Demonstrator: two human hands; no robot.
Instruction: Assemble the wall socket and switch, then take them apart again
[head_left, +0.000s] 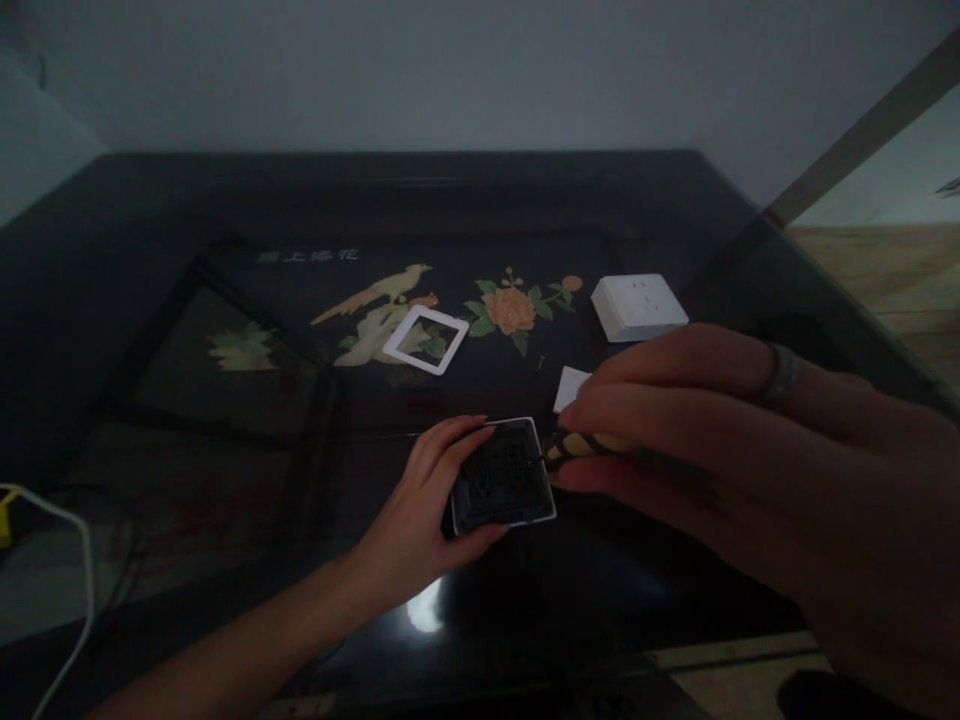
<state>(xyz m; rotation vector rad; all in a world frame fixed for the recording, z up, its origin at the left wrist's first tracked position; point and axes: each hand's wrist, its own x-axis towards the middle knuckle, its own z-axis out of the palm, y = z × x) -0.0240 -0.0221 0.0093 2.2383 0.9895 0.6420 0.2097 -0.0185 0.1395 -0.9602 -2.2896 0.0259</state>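
My left hand (435,490) grips a square wall socket (502,480) by its left side, with fingers on the far edge and thumb on the near one. Its dark inner side faces up within a white rim. In my right hand (720,450) is a screwdriver (585,445) with a yellow and black handle, held in a pinch. The driver points left and its tip is at the socket's right edge; whether it sits in a screw I cannot tell. A small white piece (570,388) lies partly hidden behind my right fingers.
A white square frame (427,340) lies on the glossy black table (247,560), over an inlaid bird picture. Farther right stands a white socket block (640,307). A small screw (541,362) lies between them. A white cable (88,570) hangs at the left.
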